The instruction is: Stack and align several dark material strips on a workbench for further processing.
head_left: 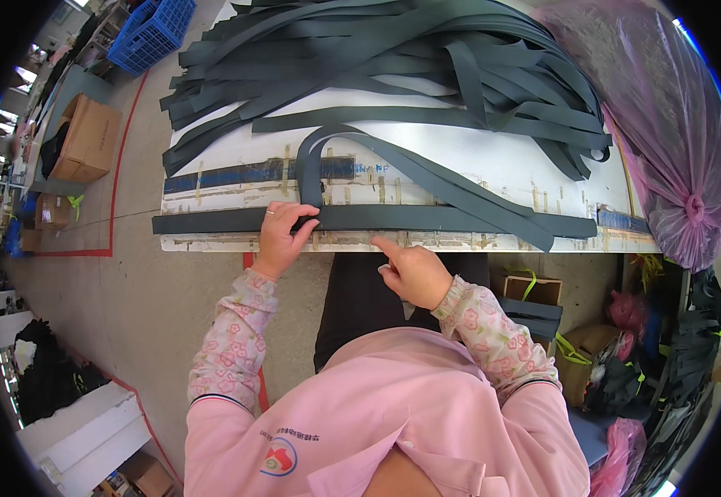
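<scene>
A long dark grey-green fabric strip [414, 217] lies flat along the front edge of the white table [509, 170]. Another strip of the same kind [309, 176] bends up in a loop above it and slants down to the right, crossing the flat one. My left hand [282, 236] is closed in a pinch, thumb and finger gripping the looped strip's near end over the flat strip. At the table's edge, to the right, my right hand [417, 272] holds nothing. Its index finger is stretched toward the edge and the other fingers are curled.
A big heap of similar strips [360, 58] covers the far side of the table. Tied pink plastic sheeting [692, 207] hangs at the right edge. Cardboard boxes [87, 137] and a blue crate [149, 33] stand to the left; a box [534, 288] sits below the table.
</scene>
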Action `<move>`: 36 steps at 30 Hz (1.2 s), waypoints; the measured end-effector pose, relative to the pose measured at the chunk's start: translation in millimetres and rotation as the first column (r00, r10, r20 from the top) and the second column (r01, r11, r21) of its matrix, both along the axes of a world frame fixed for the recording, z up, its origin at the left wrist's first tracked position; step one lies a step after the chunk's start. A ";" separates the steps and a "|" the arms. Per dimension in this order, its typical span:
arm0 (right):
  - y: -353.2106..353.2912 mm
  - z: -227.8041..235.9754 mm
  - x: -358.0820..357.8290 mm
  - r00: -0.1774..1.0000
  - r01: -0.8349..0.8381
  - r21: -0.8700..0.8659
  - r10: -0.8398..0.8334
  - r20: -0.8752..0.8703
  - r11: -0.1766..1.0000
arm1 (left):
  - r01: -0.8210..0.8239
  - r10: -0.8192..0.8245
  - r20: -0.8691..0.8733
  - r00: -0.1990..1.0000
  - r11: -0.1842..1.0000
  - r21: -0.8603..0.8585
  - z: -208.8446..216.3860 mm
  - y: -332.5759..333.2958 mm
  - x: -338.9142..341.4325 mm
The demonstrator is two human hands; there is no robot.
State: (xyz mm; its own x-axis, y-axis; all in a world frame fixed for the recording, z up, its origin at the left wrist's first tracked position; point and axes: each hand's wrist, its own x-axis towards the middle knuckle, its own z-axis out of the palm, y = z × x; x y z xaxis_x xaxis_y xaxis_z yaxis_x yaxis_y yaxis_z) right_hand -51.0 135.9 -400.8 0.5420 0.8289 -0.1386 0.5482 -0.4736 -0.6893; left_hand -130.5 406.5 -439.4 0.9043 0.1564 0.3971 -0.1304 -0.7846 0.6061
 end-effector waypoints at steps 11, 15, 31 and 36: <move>-5.4 4.4 4.1 0.960 -0.004 -0.178 0.053 0.274 0.984 | 0.024 -0.023 0.022 0.999 0.999 -0.044 -1.3 -4.0 5.1; -9.8 14.5 15.0 0.984 -0.030 -0.153 0.056 0.167 0.988 | 0.014 -0.014 0.004 1.000 1.000 -0.009 0.8 -1.0 1.7; 75.1 -16.2 28.4 0.953 0.289 0.401 -0.219 -0.210 0.870 | 0.035 -0.038 0.069 0.997 0.998 0.043 1.4 -0.3 3.4; 83.2 -15.7 18.8 0.948 0.281 0.302 -0.214 -0.237 0.911 | 0.003 -0.002 0.044 0.999 1.000 -0.009 -3.2 -4.8 7.5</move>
State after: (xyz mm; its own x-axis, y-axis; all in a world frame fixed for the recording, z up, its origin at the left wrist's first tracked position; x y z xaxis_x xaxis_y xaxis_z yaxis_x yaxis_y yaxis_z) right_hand -32.2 219.1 -416.5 0.7258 0.6878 -0.0063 0.2821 -0.3060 -0.9093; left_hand -123.0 401.7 -442.6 0.8863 0.1582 0.4353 -0.1592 -0.7785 0.6071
